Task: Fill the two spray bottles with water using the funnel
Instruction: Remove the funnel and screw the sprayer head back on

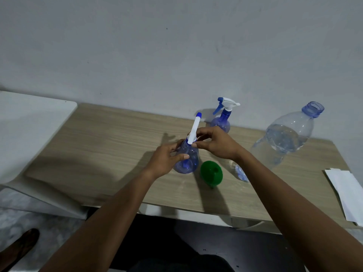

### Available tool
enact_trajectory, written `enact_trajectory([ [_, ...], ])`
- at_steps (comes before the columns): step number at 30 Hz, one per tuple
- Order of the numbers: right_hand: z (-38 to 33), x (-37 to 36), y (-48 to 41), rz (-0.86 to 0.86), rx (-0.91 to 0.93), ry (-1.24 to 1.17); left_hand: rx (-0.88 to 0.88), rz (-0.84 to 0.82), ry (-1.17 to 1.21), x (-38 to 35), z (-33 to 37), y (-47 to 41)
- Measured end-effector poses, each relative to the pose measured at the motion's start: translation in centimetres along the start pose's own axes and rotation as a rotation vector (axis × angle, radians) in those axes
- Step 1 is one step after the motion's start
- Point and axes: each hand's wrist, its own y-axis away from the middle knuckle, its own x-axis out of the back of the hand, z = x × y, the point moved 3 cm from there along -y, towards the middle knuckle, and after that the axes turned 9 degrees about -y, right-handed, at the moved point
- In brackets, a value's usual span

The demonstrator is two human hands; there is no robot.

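A blue spray bottle stands on the wooden table near its middle. My left hand grips the bottle's body. My right hand pinches the base of its white spray head, which sticks up with a blue nozzle tip. A second blue spray bottle with its white trigger head on stands behind, near the wall. The green funnel lies on its side just right of the held bottle. A large clear water bottle, uncapped and partly full, stands at the right.
A blue bottle cap lies on the table under my right forearm. White paper rests at the table's right edge. A white surface adjoins the table on the left. The grey wall runs close behind.
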Motion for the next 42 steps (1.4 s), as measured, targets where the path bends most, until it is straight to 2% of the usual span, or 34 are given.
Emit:
enact_trajectory([
  [6, 0.3, -1.0, 0.0, 0.187, -0.021, 0.036, 0.013, 0.006, 0.027, 0.0, -0.1, 0.0],
  [10, 0.4, -1.3, 0.3, 0.247, -0.006, 0.014, 0.027, 0.012, 0.04, 0.0, -0.2, 0.0],
  [16, 1.1, 0.3, 0.7, 0.114, -0.074, -0.131, 0.035, 0.015, 0.029, -0.1, -0.1, 0.0],
  [20, 0.4, 0.3, 0.3, 0.027, -0.022, -0.028, 0.036, 0.0, 0.038, 0.0, -0.1, 0.1],
  [24, 0.1, -0.4, 0.2, 0.036, 0.008, 0.029, 0.035, -0.007, 0.05, 0.1, 0.2, 0.3],
  [33, 1.7, -1.9, 1.0, 0.215, -0.024, -0.034, 0.042, 0.038, 0.045, 0.0, 0.8, 0.6],
  [40, 1.0, -4.0, 1.9, 0.492, -0.046, -0.142, 0.071, 0.08, -0.017, 0.0, 0.5, 1.3],
  [42, 0.6, -4.4, 2.3, 0.519, -0.022, -0.195, 0.07, 0.082, -0.032, 0.1, 0.4, 1.9],
])
